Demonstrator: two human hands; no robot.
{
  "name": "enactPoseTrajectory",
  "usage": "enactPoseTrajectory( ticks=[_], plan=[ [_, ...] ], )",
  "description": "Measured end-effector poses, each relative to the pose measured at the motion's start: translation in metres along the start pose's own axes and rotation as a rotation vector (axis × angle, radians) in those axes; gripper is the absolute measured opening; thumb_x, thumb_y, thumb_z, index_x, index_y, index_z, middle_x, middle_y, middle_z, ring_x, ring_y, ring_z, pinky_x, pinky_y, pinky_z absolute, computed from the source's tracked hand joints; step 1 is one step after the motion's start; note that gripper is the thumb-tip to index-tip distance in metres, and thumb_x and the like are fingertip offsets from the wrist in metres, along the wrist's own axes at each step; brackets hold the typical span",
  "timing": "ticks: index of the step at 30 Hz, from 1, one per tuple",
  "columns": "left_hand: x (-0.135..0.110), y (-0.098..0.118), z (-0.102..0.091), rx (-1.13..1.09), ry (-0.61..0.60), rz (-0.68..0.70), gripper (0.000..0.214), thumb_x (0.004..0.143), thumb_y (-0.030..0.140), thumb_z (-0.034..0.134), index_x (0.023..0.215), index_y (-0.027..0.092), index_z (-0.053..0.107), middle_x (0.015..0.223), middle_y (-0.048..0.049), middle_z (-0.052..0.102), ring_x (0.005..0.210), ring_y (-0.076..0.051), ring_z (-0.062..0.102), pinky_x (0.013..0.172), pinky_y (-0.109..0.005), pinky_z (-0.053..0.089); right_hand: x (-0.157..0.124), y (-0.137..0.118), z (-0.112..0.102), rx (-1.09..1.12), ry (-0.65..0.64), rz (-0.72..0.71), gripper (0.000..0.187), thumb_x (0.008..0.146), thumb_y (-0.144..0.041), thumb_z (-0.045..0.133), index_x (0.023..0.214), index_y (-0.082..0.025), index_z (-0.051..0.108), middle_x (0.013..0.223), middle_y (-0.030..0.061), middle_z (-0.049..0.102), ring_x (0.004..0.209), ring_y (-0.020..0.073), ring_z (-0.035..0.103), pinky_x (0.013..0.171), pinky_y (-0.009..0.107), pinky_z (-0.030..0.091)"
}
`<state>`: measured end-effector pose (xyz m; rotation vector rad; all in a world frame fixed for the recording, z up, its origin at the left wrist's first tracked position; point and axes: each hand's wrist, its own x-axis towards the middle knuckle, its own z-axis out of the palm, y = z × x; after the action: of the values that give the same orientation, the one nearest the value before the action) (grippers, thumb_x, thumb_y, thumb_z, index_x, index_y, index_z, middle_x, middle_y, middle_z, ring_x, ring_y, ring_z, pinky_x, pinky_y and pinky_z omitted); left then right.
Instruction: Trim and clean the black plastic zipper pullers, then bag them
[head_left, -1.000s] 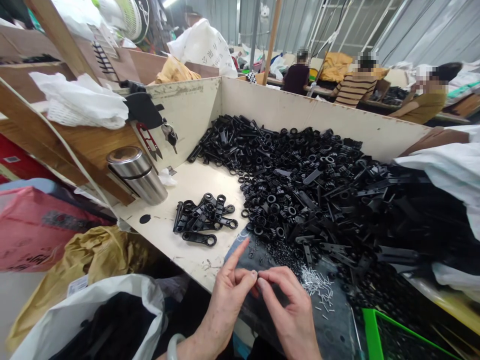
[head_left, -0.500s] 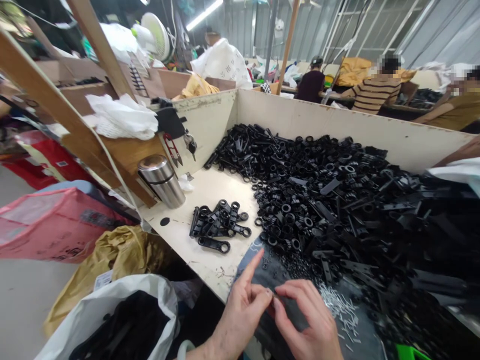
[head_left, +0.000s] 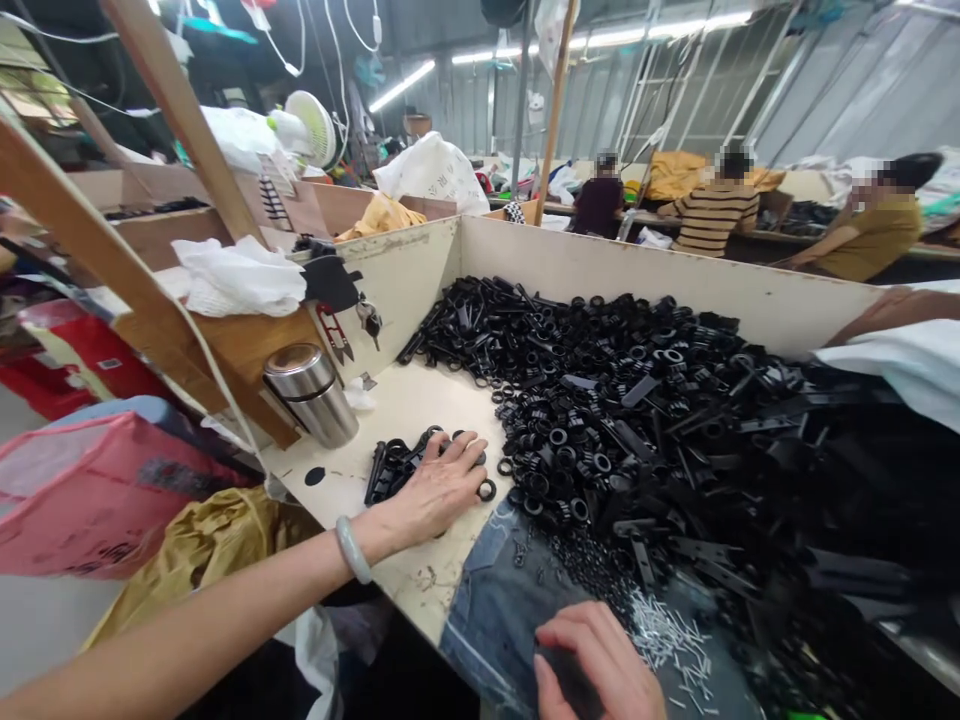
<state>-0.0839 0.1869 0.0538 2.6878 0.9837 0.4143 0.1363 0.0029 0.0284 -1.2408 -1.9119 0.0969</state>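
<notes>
My left hand [head_left: 442, 478] lies palm down, fingers stretched, on a small pile of black plastic parts with ringed ends [head_left: 390, 465] on the pale tabletop. Its palm side is hidden, and a single black ring [head_left: 487, 490] shows beside the fingertips. My right hand [head_left: 604, 655] is curled low over blue denim cloth [head_left: 487, 580], near a scatter of small silvery pins [head_left: 667, 635]. Something dark shows between its thumb and fingers, too shaded to make out. Just beyond are tiny black pieces [head_left: 600, 565].
A large heap of black plastic parts [head_left: 600, 380] fills the walled table's right side. A steel flask [head_left: 311, 395] stands at left, near hanging red-handled snips [head_left: 335, 333]. A wooden post [head_left: 172, 110] rises at left above bags. Several people sit farther back.
My left hand has left my right hand and moved forward and left onto the small pile. My right hand has shifted slightly down. The view has tilted upward.
</notes>
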Motion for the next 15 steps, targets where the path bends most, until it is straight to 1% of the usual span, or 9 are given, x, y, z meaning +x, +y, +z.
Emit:
enactPoseTrajectory(
  ticks=[2, 4, 6, 7, 9, 10, 11, 13, 15],
  plan=[
    [0.007, -0.001, -0.005, -0.083, 0.007, 0.029, 0.02, 0.094, 0.013, 0.059, 0.112, 0.019, 0.066, 0.138, -0.0141, 0.063, 0.14, -0.034, 0.043, 0.116, -0.058, 0.017, 0.001, -0.004, -0.001, 0.041, 0.008, 0.037, 0.018, 0.081, -0.01, 0.065, 0.094, -0.022, 0.062, 0.078, 0.0012, 0.068, 0.07, 0.0151, 0.069, 0.061, 0.023, 0.058],
    [0.012, 0.005, -0.009, -0.192, 0.021, 0.043, 0.019, 0.095, 0.018, 0.061, 0.113, 0.021, 0.064, 0.119, -0.0094, 0.071, 0.125, -0.028, 0.057, 0.114, -0.052, 0.024, 0.003, -0.009, -0.004, 0.083, 0.009, 0.099, 0.016, 0.084, -0.011, 0.064, 0.094, -0.023, 0.063, 0.08, 0.0017, 0.068, 0.074, 0.0157, 0.069, 0.065, 0.024, 0.058],
    [0.013, 0.02, -0.009, -0.289, 0.062, 0.027, 0.02, 0.096, 0.024, 0.06, 0.116, 0.022, 0.062, 0.112, -0.0075, 0.071, 0.11, -0.024, 0.063, 0.108, -0.044, 0.035, 0.005, -0.013, -0.007, 0.118, 0.017, 0.181, 0.013, 0.086, -0.012, 0.063, 0.093, -0.023, 0.064, 0.083, 0.0024, 0.068, 0.077, 0.0167, 0.068, 0.069, 0.026, 0.058],
    [0.011, 0.032, -0.007, -0.358, 0.091, -0.01, 0.022, 0.098, 0.026, 0.057, 0.119, 0.022, 0.059, 0.111, -0.0076, 0.07, 0.104, -0.022, 0.065, 0.101, -0.04, 0.042, 0.006, -0.015, -0.008, 0.131, 0.025, 0.222, 0.011, 0.087, -0.013, 0.063, 0.092, -0.023, 0.064, 0.083, 0.0027, 0.068, 0.078, 0.0172, 0.068, 0.07, 0.027, 0.058],
    [0.004, 0.059, -0.001, -0.588, 0.117, -0.158, 0.026, 0.1, 0.031, 0.05, 0.125, 0.022, 0.051, 0.104, -0.0063, 0.068, 0.088, -0.019, 0.066, 0.079, -0.032, 0.049, 0.009, -0.017, -0.011, 0.147, 0.05, 0.279, 0.009, 0.088, -0.014, 0.063, 0.089, -0.023, 0.065, 0.084, 0.0026, 0.068, 0.079, 0.0175, 0.068, 0.071, 0.027, 0.057],
    [-0.003, 0.074, 0.003, -0.901, 0.094, -0.332, 0.025, 0.099, 0.032, 0.051, 0.122, 0.023, 0.05, 0.093, -0.0025, 0.066, 0.073, -0.016, 0.065, 0.065, -0.028, 0.047, 0.01, -0.018, -0.013, 0.153, 0.065, 0.29, 0.009, 0.088, -0.015, 0.063, 0.089, -0.023, 0.065, 0.084, 0.0022, 0.068, 0.078, 0.0173, 0.068, 0.07, 0.027, 0.057],
    [-0.01, 0.088, 0.008, -1.228, 0.024, -0.516, 0.026, 0.097, 0.035, 0.054, 0.119, 0.023, 0.05, 0.086, 0.0, 0.064, 0.065, -0.015, 0.062, 0.058, -0.026, 0.043, 0.011, -0.019, -0.014, 0.156, 0.079, 0.296, 0.009, 0.088, -0.015, 0.063, 0.088, -0.023, 0.065, 0.084, 0.0018, 0.068, 0.077, 0.017, 0.068, 0.07, 0.026, 0.057],
    [-0.028, 0.113, 0.016, -1.676, -0.113, -0.782, 0.03, 0.088, 0.036, 0.067, 0.111, 0.021, 0.056, 0.083, 0.0003, 0.065, 0.062, -0.012, 0.058, 0.058, -0.023, 0.04, 0.011, -0.02, -0.015, 0.157, 0.092, 0.296, 0.009, 0.088, -0.015, 0.063, 0.088, -0.024, 0.066, 0.083, 0.0013, 0.068, 0.076, 0.0165, 0.068, 0.068, 0.026, 0.057],
    [-0.044, 0.129, 0.022, -1.897, -0.149, -0.928, 0.033, 0.076, 0.028, 0.078, 0.103, 0.017, 0.063, 0.082, -0.0008, 0.066, 0.064, -0.01, 0.057, 0.061, -0.022, 0.039, 0.009, -0.02, -0.015, 0.153, 0.079, 0.299, 0.009, 0.088, -0.015, 0.064, 0.089, -0.023, 0.067, 0.083, 0.0014, 0.068, 0.076, 0.0164, 0.068, 0.068, 0.026, 0.057]
  ],
)
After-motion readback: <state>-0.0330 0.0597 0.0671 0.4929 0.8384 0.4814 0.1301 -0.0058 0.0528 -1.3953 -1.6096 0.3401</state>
